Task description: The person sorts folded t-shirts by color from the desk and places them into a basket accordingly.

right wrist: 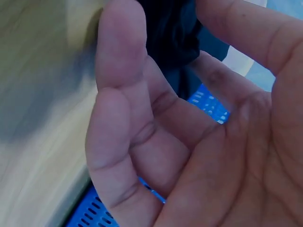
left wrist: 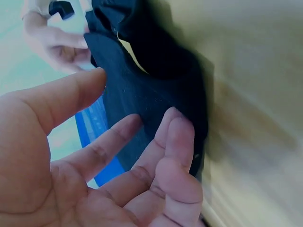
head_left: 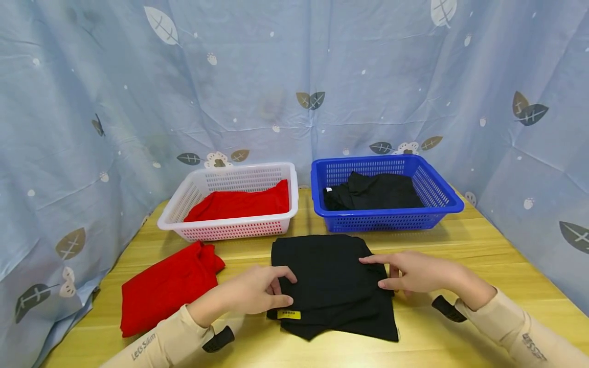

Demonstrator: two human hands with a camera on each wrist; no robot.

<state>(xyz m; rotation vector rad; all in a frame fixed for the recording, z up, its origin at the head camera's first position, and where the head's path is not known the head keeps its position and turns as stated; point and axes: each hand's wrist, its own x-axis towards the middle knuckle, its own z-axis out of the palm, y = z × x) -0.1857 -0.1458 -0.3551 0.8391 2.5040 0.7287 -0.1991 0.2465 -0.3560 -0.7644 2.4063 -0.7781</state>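
Observation:
A folded black cloth garment [head_left: 329, 271] lies on the table, its lower layer spreading out toward the front edge. Near its lower left corner a yellow label [head_left: 289, 314] shows. My left hand [head_left: 255, 290] is at the garment's left edge, fingers loosely bent and fingertips over the fabric. On the opposite side, the index finger and thumb of my right hand [head_left: 414, 273] reach onto its right edge. In the left wrist view the thumb and fingers stand apart beside the black fabric [left wrist: 137, 94]. The right wrist view shows loosely curved fingers next to dark cloth [right wrist: 173, 33].
A folded red garment [head_left: 170, 286] lies on the wooden table [head_left: 497, 260] at the left. Behind stand a white basket [head_left: 230, 227] with red cloth inside and a blue basket [head_left: 382, 220] with black cloth inside. A light blue patterned curtain [head_left: 257, 66] encloses the back and sides.

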